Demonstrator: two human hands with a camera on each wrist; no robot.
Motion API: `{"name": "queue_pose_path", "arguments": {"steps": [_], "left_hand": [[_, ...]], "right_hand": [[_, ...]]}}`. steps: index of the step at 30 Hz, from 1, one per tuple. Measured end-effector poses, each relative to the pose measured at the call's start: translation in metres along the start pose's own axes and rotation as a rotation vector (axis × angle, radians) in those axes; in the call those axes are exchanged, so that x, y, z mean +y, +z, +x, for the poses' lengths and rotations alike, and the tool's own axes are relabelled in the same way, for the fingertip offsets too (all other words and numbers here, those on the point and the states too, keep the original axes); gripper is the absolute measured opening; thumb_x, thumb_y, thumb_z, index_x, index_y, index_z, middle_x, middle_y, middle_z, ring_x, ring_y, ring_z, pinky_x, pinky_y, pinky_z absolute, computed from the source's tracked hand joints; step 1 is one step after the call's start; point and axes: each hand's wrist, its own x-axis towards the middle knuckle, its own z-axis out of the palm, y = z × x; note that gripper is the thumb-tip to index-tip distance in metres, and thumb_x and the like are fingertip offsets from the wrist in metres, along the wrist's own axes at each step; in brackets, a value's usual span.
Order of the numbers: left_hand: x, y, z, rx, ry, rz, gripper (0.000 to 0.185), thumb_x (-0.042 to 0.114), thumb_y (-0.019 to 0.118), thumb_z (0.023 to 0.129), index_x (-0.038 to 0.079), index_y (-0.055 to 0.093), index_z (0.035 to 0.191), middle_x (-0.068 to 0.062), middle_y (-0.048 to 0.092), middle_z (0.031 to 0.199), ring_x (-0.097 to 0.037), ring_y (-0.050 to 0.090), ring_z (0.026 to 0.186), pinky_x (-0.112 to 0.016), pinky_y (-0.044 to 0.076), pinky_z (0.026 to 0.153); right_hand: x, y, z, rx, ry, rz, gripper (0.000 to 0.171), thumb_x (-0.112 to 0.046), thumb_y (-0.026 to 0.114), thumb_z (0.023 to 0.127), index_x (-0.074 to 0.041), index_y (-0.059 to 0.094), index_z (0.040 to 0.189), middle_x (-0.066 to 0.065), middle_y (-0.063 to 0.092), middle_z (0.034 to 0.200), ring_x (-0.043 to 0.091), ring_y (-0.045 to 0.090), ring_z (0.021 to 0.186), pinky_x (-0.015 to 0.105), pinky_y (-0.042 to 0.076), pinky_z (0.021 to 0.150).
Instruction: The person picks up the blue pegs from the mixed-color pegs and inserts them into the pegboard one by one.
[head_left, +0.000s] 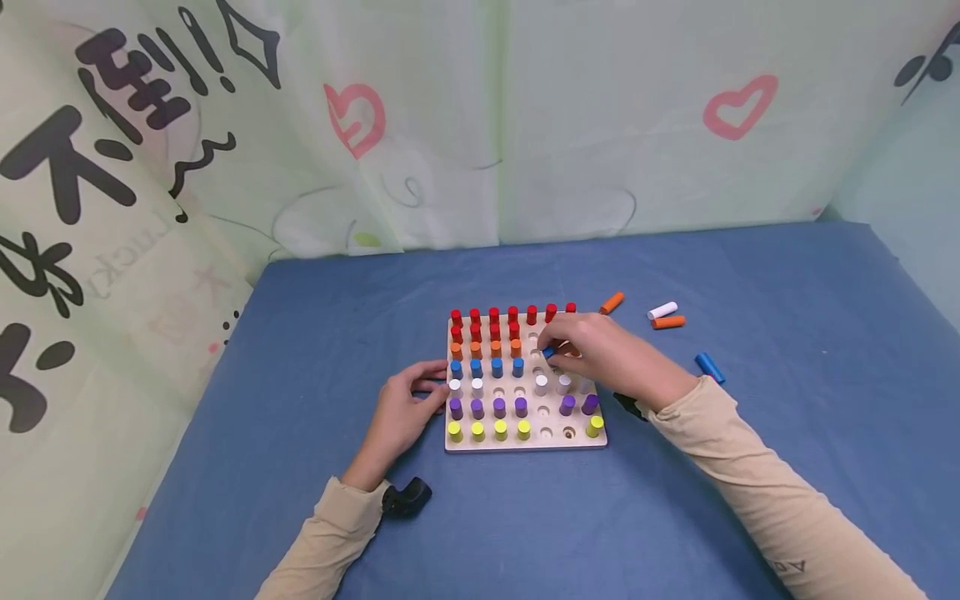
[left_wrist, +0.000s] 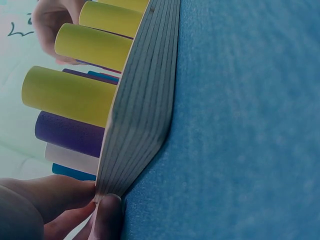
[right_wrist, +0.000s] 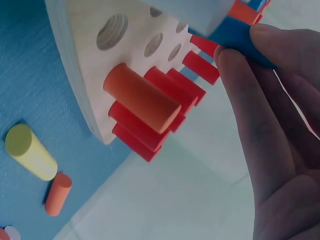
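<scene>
Right hand (head_left: 600,354) pinching blue peg (head_left: 549,352) over pegboard (head_left: 525,442), grip narrow around it. Left hand (head_left: 405,408) gripping pegboard's left edge, bracing it on blue worktop (head_left: 300,350).

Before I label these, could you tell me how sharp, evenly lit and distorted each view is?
Head view: even soft light, faint shadows, wide-angle bowing at the edges, the pegboard small but sharp. Left wrist view: tilted, the left hand dark and blurred up close. Right wrist view: the right hand shadowed and soft, its blue peg slightly blurred.
</scene>
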Motion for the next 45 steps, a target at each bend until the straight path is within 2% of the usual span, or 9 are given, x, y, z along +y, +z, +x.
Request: {"name": "queue_pose_path", "arguments": {"steps": [8,29,36,45], "left_hand": [[0.0,0.0,0.0,0.0,0.019,0.0,0.035,0.01,0.067,0.094,0.007,0.064,0.129,-0.008,0.067,0.122,-0.019,0.066,0.096,-0.027,0.059,0.072],[0.0,0.001,0.001,0.007,-0.007,0.011,0.035,0.012,0.068,0.093,0.009,0.065,0.128,-0.008,0.068,0.117,-0.018,0.066,0.094,-0.027,0.059,0.072],[-0.003,0.001,0.002,0.014,0.026,0.017,0.034,0.009,0.068,0.093,0.006,0.065,0.127,-0.009,0.068,0.119,-0.02,0.067,0.097,-0.029,0.059,0.073],[-0.001,0.001,0.001,0.011,-0.003,0.016,0.035,0.012,0.069,0.093,0.009,0.065,0.128,-0.008,0.068,0.119,-0.019,0.067,0.096,-0.028,0.059,0.074]], "right_hand": [[-0.002,0.003,0.004,-0.004,-0.007,-0.007,0.019,0.0,0.077,0.083,-0.006,0.072,0.1,0.005,0.069,0.096,0.015,0.065,0.083,0.032,0.058,0.073],[-0.002,0.007,0.011,-0.071,-0.004,0.025,0.017,-0.002,0.076,0.084,-0.008,0.07,0.098,0.002,0.068,0.093,0.012,0.064,0.083,0.031,0.057,0.074],[-0.006,0.01,0.015,-0.091,-0.014,0.021,0.017,-0.002,0.077,0.084,-0.007,0.07,0.099,0.005,0.068,0.096,0.014,0.064,0.085,0.031,0.057,0.075],[-0.007,0.01,0.013,-0.104,0.018,0.015,0.019,-0.003,0.077,0.084,-0.007,0.07,0.101,0.005,0.068,0.098,0.015,0.063,0.086,0.033,0.057,0.077]]}}
